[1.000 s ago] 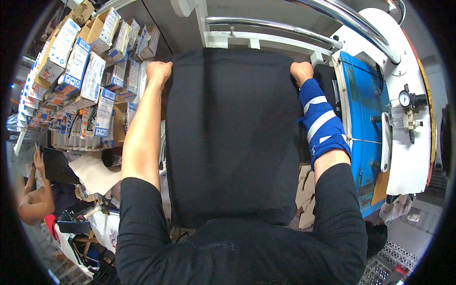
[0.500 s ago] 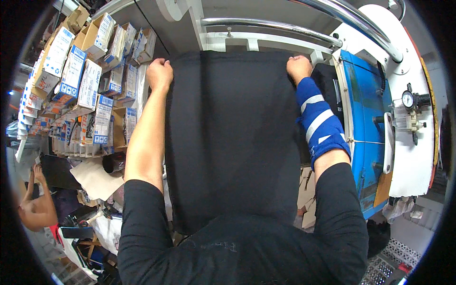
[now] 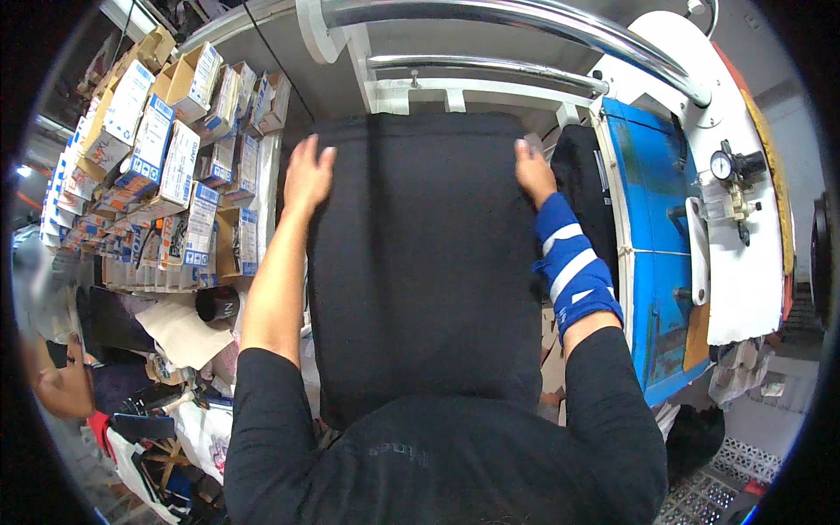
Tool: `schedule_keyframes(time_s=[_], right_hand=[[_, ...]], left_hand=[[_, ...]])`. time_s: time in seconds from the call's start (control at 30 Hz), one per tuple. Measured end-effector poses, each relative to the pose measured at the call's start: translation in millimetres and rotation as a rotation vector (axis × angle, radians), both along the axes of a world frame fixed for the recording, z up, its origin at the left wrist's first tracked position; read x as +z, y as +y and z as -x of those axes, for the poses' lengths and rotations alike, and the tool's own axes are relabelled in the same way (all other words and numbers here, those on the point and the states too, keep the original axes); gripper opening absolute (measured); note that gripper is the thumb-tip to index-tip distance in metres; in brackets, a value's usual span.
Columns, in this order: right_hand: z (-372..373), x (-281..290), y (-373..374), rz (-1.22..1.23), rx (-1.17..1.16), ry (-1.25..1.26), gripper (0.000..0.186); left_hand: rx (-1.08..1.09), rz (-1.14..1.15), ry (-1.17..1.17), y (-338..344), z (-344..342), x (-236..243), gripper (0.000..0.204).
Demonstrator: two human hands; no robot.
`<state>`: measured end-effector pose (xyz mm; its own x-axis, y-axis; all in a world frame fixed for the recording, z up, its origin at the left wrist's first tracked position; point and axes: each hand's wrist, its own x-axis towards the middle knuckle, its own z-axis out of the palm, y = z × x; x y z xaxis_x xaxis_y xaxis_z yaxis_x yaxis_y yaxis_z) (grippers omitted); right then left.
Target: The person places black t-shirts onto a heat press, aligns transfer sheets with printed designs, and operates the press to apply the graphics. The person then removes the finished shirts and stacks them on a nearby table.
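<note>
A black fabric piece [image 3: 424, 262] lies flat on a board in front of me, a fold along its far edge. My left hand [image 3: 308, 175] is at its upper left edge, fingers apart and pointing away from me. On the opposite edge, near the upper right corner, my right hand [image 3: 535, 172] has its fingers loosely extended, partly hidden by their angle. A blue sleeve with white stripes is wrapped around my right forearm.
Stacked cardboard boxes [image 3: 179, 175] fill the left. A white machine [image 3: 748, 271] with chrome bars [image 3: 490, 22], pressure gauge [image 3: 721, 165] and blue panel [image 3: 647, 315] stands at right and back. Another person's arm [image 3: 66, 385] shows at lower left among cloth and clutter.
My fingers have uncurled from the fabric's edges. Both hands have shifted lower and inward, and the fabric's far edge sits lower in the picture.
</note>
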<state>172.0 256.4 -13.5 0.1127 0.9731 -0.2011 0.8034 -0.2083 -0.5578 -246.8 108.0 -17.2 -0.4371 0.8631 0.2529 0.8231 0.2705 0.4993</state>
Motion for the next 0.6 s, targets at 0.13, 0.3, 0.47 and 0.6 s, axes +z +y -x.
schedule_keyframes(time_s=[0.13,0.3,0.47,0.6], right_hand=[[-56,-36,10,0.513,-0.06,1.36,0.061],[-29,-29,6,0.094,-0.271,1.096,0.027],[-14,-16,-3,-0.212,-0.294,0.662,0.023],[-39,-34,6,-0.231,-0.232,0.719,0.025]], left_hand=[[0.227,0.217,-1.698,-5,19,1,0.055],[0.284,-0.032,-1.415,7,56,-67,0.031],[0.349,-0.168,-0.684,-18,53,-41,0.031],[0.351,-0.137,-0.376,-9,40,-31,0.033]])
